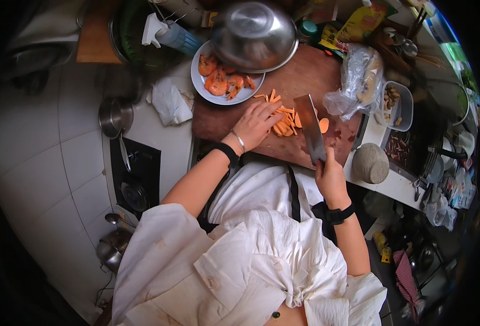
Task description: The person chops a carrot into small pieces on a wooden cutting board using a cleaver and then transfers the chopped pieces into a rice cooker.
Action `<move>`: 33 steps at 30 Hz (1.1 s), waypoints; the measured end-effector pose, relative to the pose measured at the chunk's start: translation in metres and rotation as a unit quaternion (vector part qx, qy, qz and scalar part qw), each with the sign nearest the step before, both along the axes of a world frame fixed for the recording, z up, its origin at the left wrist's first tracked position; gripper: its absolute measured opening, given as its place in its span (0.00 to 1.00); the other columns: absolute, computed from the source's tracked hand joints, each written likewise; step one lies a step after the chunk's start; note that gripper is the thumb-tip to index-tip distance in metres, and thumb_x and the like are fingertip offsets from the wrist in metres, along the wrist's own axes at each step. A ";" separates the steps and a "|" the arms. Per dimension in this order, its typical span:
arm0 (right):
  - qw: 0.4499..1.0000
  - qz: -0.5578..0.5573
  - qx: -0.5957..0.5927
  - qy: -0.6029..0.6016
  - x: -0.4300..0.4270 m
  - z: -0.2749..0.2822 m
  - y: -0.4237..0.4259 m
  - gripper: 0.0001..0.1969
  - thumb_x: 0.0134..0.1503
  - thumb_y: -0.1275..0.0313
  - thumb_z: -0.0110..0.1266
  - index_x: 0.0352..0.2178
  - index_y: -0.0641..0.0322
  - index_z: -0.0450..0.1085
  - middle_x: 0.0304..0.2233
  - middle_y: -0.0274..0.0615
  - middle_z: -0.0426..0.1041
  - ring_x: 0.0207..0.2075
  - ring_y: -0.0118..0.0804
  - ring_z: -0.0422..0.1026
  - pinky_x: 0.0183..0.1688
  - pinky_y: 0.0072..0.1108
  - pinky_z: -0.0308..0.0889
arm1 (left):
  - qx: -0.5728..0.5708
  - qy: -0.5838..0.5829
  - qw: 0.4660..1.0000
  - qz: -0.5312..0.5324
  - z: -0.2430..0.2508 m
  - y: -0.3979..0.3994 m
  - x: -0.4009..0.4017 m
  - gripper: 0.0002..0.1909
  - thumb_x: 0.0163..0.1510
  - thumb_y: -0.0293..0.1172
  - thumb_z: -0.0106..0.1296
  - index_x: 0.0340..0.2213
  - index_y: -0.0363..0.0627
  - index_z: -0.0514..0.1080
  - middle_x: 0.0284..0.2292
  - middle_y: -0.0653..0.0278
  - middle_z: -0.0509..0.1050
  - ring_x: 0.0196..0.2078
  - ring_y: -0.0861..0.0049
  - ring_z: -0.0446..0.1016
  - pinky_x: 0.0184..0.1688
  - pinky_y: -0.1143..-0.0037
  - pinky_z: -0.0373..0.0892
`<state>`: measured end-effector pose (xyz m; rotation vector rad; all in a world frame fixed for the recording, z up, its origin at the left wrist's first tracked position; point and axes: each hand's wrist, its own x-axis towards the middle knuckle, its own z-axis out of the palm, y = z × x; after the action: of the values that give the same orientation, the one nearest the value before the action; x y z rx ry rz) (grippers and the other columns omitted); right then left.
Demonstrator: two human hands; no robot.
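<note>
My right hand [331,177] grips the handle of a kitchen cleaver [310,126]. The blade points away from me over a reddish-brown cutting board [260,142]. To its left lies a heap of orange strips [285,124], probably carrot or sweet potato. My left hand [258,122] rests palm down at the heap's left side, fingers slightly apart and touching the strips; its fingertips partly cover some of them. A round orange slice [324,125] sits right of the blade, and more slices are partly hidden behind it.
A plate [197,87] of cooked shrimp [217,83] overlaps the board's far left, under the edge of an upturned metal bowl [256,36]. A plastic bag [360,77], a plastic box [405,106] and a stone mortar [371,163] stand right. Left are a spray bottle [178,36] and saucepan [115,118].
</note>
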<state>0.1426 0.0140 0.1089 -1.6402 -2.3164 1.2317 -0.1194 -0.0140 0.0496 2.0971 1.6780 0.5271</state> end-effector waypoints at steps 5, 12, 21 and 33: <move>1.000 -0.026 -0.013 -0.002 0.011 -0.003 -0.004 0.11 0.52 0.78 0.48 0.37 0.63 0.56 0.22 0.62 0.70 0.27 0.64 0.69 0.29 0.45 0.63 | -0.008 0.102 0.977 -0.187 -0.010 0.033 -0.001 0.37 0.33 0.29 0.63 0.49 0.46 0.63 0.58 0.60 0.55 0.60 0.65 0.54 0.63 0.64 0.49; 0.998 -0.043 -0.034 -0.017 0.019 -0.001 -0.013 0.10 0.52 0.77 0.48 0.36 0.63 0.56 0.22 0.62 0.69 0.27 0.64 0.69 0.28 0.46 0.64 | -0.023 0.061 0.957 -0.282 -0.015 0.058 -0.001 0.32 0.33 0.32 0.63 0.45 0.45 0.66 0.50 0.62 0.64 0.57 0.65 0.59 0.61 0.65 0.53; 0.997 -0.061 -0.038 -0.009 0.028 0.002 -0.021 0.11 0.52 0.77 0.48 0.36 0.63 0.56 0.21 0.61 0.69 0.26 0.62 0.69 0.28 0.44 0.64 | -0.001 0.025 0.961 -0.276 -0.019 0.047 -0.001 0.27 0.37 0.35 0.61 0.42 0.48 0.66 0.42 0.63 0.66 0.48 0.65 0.64 0.54 0.65 0.59; 0.999 -0.026 -0.029 -0.004 0.017 0.004 -0.023 0.10 0.52 0.77 0.49 0.34 0.64 0.55 0.21 0.60 0.70 0.25 0.62 0.70 0.28 0.43 0.64 | 0.089 -0.009 0.992 0.084 -0.034 -0.009 0.025 0.25 0.35 0.32 0.62 0.38 0.45 0.68 0.38 0.60 0.69 0.42 0.63 0.66 0.48 0.67 0.60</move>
<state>0.1599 -0.0085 0.1129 -1.7140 -2.2480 1.2959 -0.0949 -0.0232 0.0156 2.0736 1.8692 0.7727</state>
